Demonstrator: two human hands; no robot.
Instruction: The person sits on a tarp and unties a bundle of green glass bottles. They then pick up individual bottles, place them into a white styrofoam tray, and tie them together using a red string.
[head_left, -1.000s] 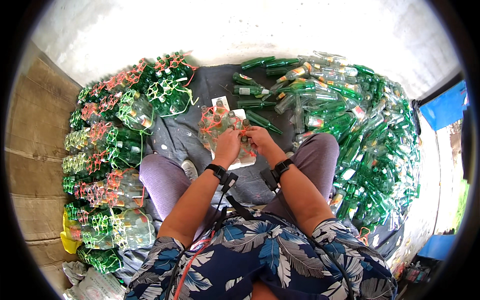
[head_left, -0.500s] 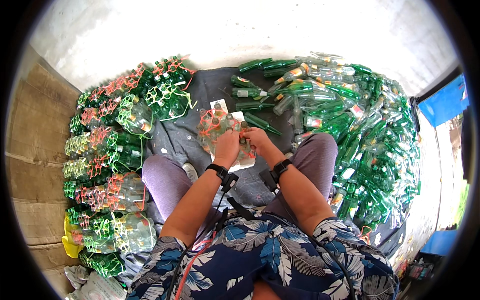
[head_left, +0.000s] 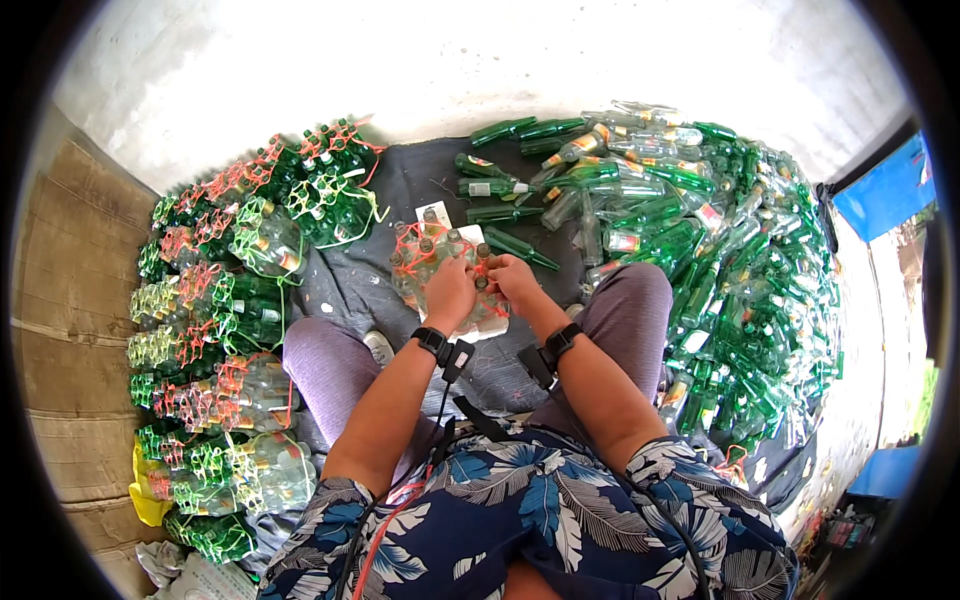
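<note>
Between my knees stands a cluster of clear glass bottles [head_left: 408,262], upright and close together. Red plastic strap [head_left: 402,240] is woven around their necks. My left hand [head_left: 450,292] is closed at the near side of the cluster, its fingers pinching the strap among the necks. Just right of it, my right hand [head_left: 514,280] is closed on the strap beside a bottle neck [head_left: 482,270]. The fingertips are partly hidden, and so is the strap between them. A white board [head_left: 474,234] shows under the bottles.
Strapped bundles of green and clear bottles [head_left: 262,238] stand in rows on the left. Loose bottles [head_left: 690,240] lie heaped on the right, with a few green ones [head_left: 520,248] near the cluster. Dark sheeting [head_left: 420,175] covers the floor up to a white wall [head_left: 480,70].
Both hands stay at the bottle necks with only slight finger movement. The whole view has shifted a little, and the cluster stands where it was.
</note>
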